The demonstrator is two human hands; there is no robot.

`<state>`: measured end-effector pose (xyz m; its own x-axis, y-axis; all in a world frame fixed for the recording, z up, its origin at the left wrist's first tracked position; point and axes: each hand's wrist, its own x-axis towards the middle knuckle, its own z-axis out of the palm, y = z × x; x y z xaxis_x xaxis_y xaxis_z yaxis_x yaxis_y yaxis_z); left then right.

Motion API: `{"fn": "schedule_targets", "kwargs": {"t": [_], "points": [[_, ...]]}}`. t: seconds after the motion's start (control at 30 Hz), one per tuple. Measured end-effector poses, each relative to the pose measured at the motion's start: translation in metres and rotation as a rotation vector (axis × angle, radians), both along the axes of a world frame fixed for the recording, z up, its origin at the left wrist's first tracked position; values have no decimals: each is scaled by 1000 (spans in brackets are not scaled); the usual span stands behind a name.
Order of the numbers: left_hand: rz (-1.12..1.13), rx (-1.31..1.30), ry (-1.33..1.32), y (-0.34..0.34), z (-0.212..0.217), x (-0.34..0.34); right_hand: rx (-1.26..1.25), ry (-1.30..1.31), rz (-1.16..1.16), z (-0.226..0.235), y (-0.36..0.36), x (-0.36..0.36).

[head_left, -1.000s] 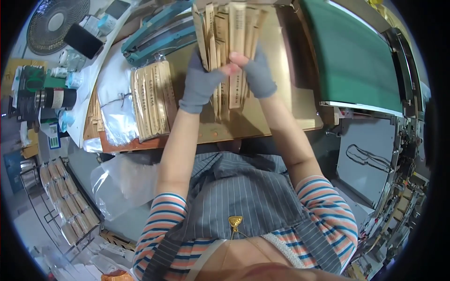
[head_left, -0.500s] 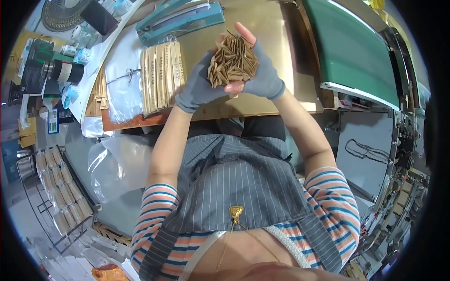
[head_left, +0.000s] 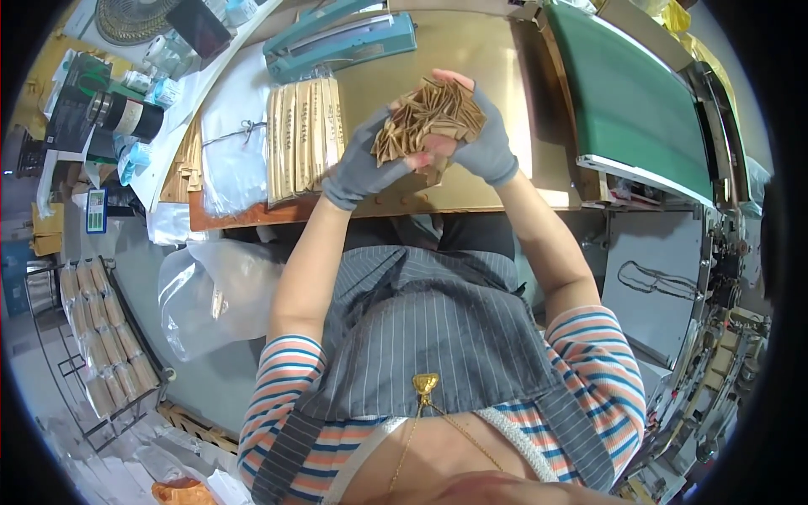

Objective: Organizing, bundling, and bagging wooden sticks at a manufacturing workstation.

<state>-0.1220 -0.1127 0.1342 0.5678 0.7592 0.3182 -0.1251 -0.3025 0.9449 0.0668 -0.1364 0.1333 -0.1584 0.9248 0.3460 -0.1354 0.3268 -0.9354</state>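
Filling the lower centre of the frame, nearest: a dark-grey pinstriped fabric apron (head_left: 421,337). Upper centre, above the gold-brown worktop (head_left: 459,42): a fanned bundle of folded brown paper packets (head_left: 425,118). Fingers of the grey-gloved left hand (head_left: 370,158) are partly curled, holding the bundle's left side; fingers of the grey-gloved right hand (head_left: 490,139), likewise part-closed, hold its right. Farther off, upper left: printed tan paper strips in clear plastic (head_left: 305,139), then a long blue-green metal device (head_left: 353,49).
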Motion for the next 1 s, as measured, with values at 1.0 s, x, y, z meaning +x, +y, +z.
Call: {"fn": "schedule_targets", "kwargs": {"t": [1.0], "points": [[306,-661,176,100,-55,-7,56,-507,-647,-78,106,-14]]}}
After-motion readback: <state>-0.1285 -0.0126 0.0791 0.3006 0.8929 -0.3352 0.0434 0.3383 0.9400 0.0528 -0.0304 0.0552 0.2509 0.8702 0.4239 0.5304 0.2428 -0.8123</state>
